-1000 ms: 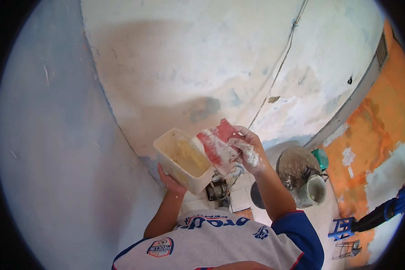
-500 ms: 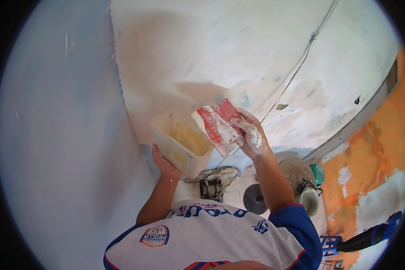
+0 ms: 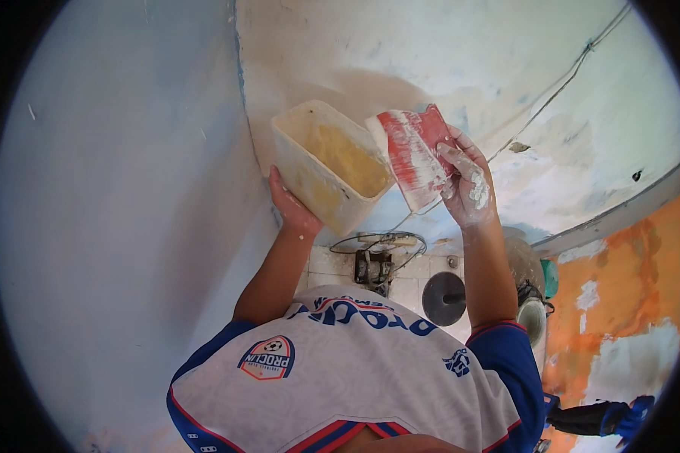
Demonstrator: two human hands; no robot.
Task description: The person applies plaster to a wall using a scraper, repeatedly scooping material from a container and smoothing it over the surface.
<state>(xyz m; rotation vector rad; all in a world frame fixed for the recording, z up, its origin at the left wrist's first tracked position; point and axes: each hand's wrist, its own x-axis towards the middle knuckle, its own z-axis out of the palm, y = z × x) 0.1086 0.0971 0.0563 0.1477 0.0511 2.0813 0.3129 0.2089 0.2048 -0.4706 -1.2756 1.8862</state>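
Note:
My left hand (image 3: 295, 204) grips a translucent plastic tub (image 3: 313, 174), yellowish and smeared inside, by its lower left side. In my right hand (image 3: 468, 177) is a flat red scraper (image 3: 408, 151) streaked with white paste, held beside the tub's right rim, a white strip along its left edge. A thick white smear covers part of my right thumb and hand. Both are raised in front of a patchy pale wall (image 3: 461, 68).
Left is a pale blue wall (image 3: 113, 196); right an orange patched wall (image 3: 612, 272). Below, cables, a grimy dark device (image 3: 372, 268), a dark disc (image 3: 443, 302) and buckets (image 3: 531, 317) lie on tiles (image 3: 329, 272). A person's dark-clad limb (image 3: 597, 415) shows lower right.
The tub and scraper have moved up in the picture, both still gripped. The view has shifted, so the walls appear further right and more floor cabling shows beneath my hands.

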